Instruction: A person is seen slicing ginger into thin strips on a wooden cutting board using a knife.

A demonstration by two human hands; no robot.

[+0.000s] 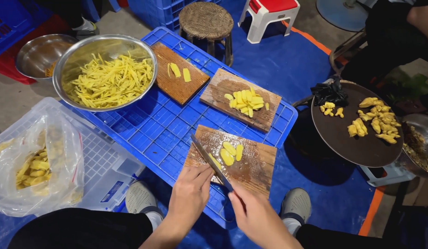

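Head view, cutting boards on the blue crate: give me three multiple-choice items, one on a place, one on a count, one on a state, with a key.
1. Where does the steel bowl of yellow strips sit?
A. on the upturned blue crate's far left corner
B. on the woven stool
C. on the dark round tray

2. How many wooden cutting boards lie on the crate?
A. one
B. three
C. five

3. What is the right hand doing?
A. resting empty on a knee
B. lifting the plastic bag
C. holding a knife over the nearest board

Key:
1 A, the bowl overlaps the crate's far left corner.
2 B, two boards lie farther back and one nearest the person.
3 C, its grip is on the handle, with the left hand beside the blade.
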